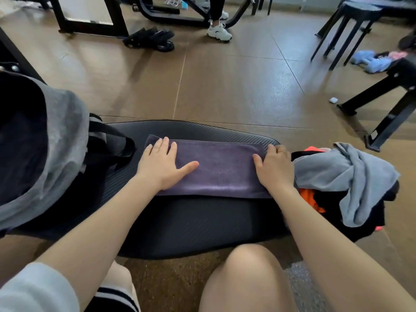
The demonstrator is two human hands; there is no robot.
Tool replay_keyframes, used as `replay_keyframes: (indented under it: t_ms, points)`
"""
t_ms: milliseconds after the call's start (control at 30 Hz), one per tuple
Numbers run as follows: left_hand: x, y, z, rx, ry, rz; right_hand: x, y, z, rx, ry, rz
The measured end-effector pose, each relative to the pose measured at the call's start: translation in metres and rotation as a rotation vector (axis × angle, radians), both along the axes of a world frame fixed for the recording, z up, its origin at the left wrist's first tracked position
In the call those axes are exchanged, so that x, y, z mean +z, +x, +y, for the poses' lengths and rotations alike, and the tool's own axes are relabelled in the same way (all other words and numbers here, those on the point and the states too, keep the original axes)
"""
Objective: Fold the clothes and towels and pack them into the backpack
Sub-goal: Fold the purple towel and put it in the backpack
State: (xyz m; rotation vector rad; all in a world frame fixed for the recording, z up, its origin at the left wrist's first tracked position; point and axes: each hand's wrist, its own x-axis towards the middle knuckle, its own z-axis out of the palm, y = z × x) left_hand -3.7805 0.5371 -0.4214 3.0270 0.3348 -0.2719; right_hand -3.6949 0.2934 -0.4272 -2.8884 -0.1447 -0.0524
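A purple towel (221, 168), folded into a long strip, lies flat on a black mat (191, 226) in front of me. My left hand (163, 164) presses flat on the towel's left end with straight fingers. My right hand (274, 166) rests on its right end, fingers curled over the far right edge. A grey backpack (60, 140) with a dark open mouth stands at the left, its black straps lying on the mat. At the right sits a pile of clothes: a grey garment (351, 176) on top of black and orange ones (311, 199).
My bare knees are at the bottom of the view. Beyond the mat is brown floor with black sandals (153, 39), a standing person's white sneakers (219, 31), black stools (351, 25), a bench leg (387, 113), a small white case (333, 100) and blue cloth (371, 60).
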Motion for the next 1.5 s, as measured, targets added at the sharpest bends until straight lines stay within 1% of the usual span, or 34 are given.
replay_keyframes:
  t_ms: [33,100,167,233,333,400,433,500,567,633,700,733,767,800,833,900,933,967,1000,1033,1067,1100,1133,1167,1200,1233,1267,1300,1400,1433,1500]
  points:
    - [0.003,0.003,-0.006,-0.017,0.008,-0.019,0.003,-0.006,-0.001,-0.042,-0.066,-0.018]
    - [0.006,0.010,-0.022,-0.145,0.002,-0.102,0.005,-0.016,-0.001,-0.062,-0.132,0.014]
    - [0.006,0.015,-0.036,-0.330,-0.038,-0.144,0.006,-0.020,0.002,-0.062,-0.105,0.043]
    - [0.002,0.017,-0.049,-0.466,-0.071,-0.110,0.007,-0.021,0.007,-0.084,-0.062,0.082]
    - [-0.006,0.018,-0.058,-0.487,-0.088,-0.031,0.013,-0.020,0.012,-0.120,-0.041,0.157]
    - [-0.008,0.019,-0.059,-0.481,-0.064,-0.020,0.016,-0.020,0.013,-0.107,-0.022,0.184]
    - [-0.009,0.019,-0.060,-0.478,-0.053,-0.020,0.018,-0.019,0.013,-0.091,0.013,0.194]
    - [-0.011,0.019,-0.062,-0.458,-0.034,-0.036,0.025,-0.016,0.011,-0.076,0.149,0.232]
    - [-0.012,0.018,-0.068,-0.430,-0.022,-0.036,0.033,-0.012,0.006,-0.092,0.309,0.314]
    - [-0.012,0.019,-0.076,-0.402,-0.031,-0.035,0.037,-0.006,-0.001,-0.152,0.495,0.388]
    - [-0.011,0.022,-0.079,-0.384,-0.064,-0.046,0.041,-0.002,-0.004,-0.146,0.682,0.398]
    - [-0.009,0.023,-0.079,-0.372,-0.137,-0.070,0.044,-0.002,-0.003,-0.100,0.761,0.386]
    - [-0.005,0.023,-0.080,-0.340,-0.298,-0.127,0.046,-0.003,0.000,-0.035,0.825,0.369]
    - [-0.001,0.023,-0.079,-0.260,-0.548,-0.201,0.048,-0.007,0.006,0.036,0.864,0.354]
    - [0.007,0.020,-0.079,-0.132,-0.861,-0.261,0.050,-0.012,0.013,0.111,0.884,0.347]
    - [0.026,0.014,-0.076,0.180,-1.527,-0.291,0.052,-0.023,0.029,0.271,0.871,0.359]
    - [0.031,0.013,-0.072,0.312,-1.723,-0.273,0.052,-0.028,0.037,0.346,0.835,0.392]
    - [0.032,0.012,-0.067,0.385,-1.795,-0.248,0.051,-0.034,0.045,0.405,0.794,0.440]
    - [0.032,0.012,-0.062,0.403,-1.756,-0.216,0.051,-0.039,0.052,0.434,0.756,0.501]
    - [0.031,0.010,-0.058,0.383,-1.638,-0.195,0.050,-0.041,0.057,0.442,0.728,0.562]
    - [0.028,0.008,-0.053,0.342,-1.479,-0.194,0.048,-0.043,0.061,0.441,0.712,0.605]
    - [0.023,0.007,-0.050,0.308,-1.342,-0.212,0.045,-0.043,0.063,0.443,0.709,0.611]
    - [0.016,0.008,-0.047,0.297,-1.243,-0.228,0.042,-0.042,0.064,0.445,0.713,0.565]
    - [0.012,0.009,-0.045,0.308,-1.185,-0.233,0.041,-0.040,0.063,0.451,0.703,0.451]
    - [0.009,0.009,-0.045,0.320,-1.143,-0.242,0.040,-0.034,0.060,0.464,0.661,0.293]
    - [0.008,0.011,-0.044,0.324,-1.099,-0.250,0.040,-0.028,0.056,0.497,0.582,0.144]
    - [0.008,0.013,-0.044,0.311,-1.054,-0.256,0.039,-0.022,0.052,0.555,0.487,0.048]
    - [0.009,0.014,-0.043,0.292,-1.015,-0.262,0.038,-0.017,0.049,0.624,0.400,0.031]
    - [0.014,0.014,-0.040,0.238,-0.857,-0.325,0.026,-0.016,0.050,0.762,0.148,0.257]
    - [0.017,0.010,-0.037,0.213,-0.774,-0.350,0.021,-0.020,0.054,0.768,0.078,0.285]
    - [0.020,0.000,-0.028,0.108,-0.544,-0.406,0.012,-0.028,0.060,0.746,0.002,0.250]
